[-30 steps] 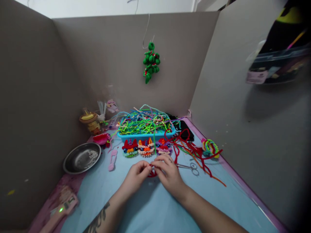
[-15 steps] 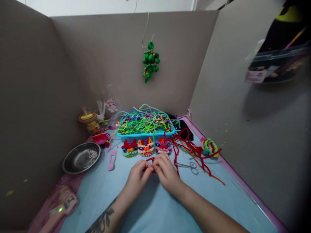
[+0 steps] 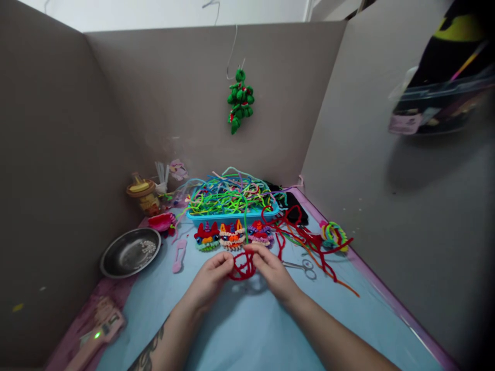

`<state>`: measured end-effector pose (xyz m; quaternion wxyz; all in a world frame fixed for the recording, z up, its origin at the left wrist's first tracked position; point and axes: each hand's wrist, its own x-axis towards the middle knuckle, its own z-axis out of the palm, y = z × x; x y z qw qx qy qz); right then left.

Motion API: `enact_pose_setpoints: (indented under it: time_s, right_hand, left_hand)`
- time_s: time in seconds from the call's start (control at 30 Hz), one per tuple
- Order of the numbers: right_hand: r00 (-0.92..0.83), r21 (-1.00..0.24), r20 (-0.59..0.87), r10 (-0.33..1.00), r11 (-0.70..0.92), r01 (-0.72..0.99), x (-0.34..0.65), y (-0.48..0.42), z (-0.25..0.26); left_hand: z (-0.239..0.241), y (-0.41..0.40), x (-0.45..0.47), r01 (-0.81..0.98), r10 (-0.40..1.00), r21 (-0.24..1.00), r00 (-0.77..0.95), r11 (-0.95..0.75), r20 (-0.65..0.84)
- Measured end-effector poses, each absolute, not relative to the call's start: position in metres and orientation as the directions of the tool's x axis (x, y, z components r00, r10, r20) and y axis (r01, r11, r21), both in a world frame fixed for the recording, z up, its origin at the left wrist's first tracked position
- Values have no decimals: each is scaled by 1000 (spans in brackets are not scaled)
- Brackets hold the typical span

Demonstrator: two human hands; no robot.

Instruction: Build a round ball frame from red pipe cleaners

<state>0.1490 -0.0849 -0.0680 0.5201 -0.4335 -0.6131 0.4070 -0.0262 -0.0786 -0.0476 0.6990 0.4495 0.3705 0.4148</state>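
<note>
A red pipe cleaner bent into a loop (image 3: 242, 279) is stretched between my two hands, above the blue cloth. My left hand (image 3: 212, 275) pinches its left side between thumb and fingers. On the opposite side, my right hand (image 3: 273, 270) grips it near the top. Just beyond the hands, three colourful pipe-cleaner creature faces (image 3: 232, 236) sit in a row. Scissors (image 3: 303, 266) lie right of my right hand, their tips partly hidden by it. Loose red pipe cleaners (image 3: 309, 234) sprawl behind the scissors.
A blue tray (image 3: 232, 218) heaped with pipe cleaners stands at the back. To the left are a metal bowl (image 3: 116, 255), a pink clip (image 3: 179, 256) and a pink glue gun (image 3: 98, 335) with a green light. Grey partitions (image 3: 162, 93) enclose the table; a green ornament (image 3: 240, 100) hangs behind.
My hands have moved apart, and the red loop between them now shows, where before it was mostly covered by fingers. The objects on the table have stayed put.
</note>
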Motion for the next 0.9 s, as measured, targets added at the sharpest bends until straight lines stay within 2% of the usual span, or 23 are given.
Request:
enact_pose_setpoints:
  time_s: [0.1,0.2,0.37,0.43,0.5,0.6,0.73,0.9]
  right_hand:
    - [-100,-987,162,982,160,-24,147,-85,-69]
    - [-99,-990,113,989,103,-94,145,-85,-68]
    - [-173,-993,87,981,100,63,144,-85,-67]
    - [-84,-970,175,981,187,158,144,-87,-69]
    - [41,-898,352,935,326,295,142,-91,-69]
    - [17,-733,537,843,457,505,140,-96,-69]
    - [-48,-650,554,831,467,599,136,-97,-67]
    - [-93,-647,564,820,509,568,136,-98,-64]
  left_hand:
    - [-49,-79,-26,-322,893,891,417,320,-170]
    - [-49,-78,-26,-257,894,922,415,290,-166]
    - [-50,-75,-24,-32,912,987,388,155,-131]
    - [-51,-73,-23,-3,915,988,377,158,-145]
    - [-53,-72,-21,-38,931,986,337,160,-138]
    - [-55,-72,-19,-105,951,983,284,153,-118]
    - [-55,-75,-17,-130,942,972,302,194,-148]
    - [-52,-79,-15,-127,940,969,300,211,-165]
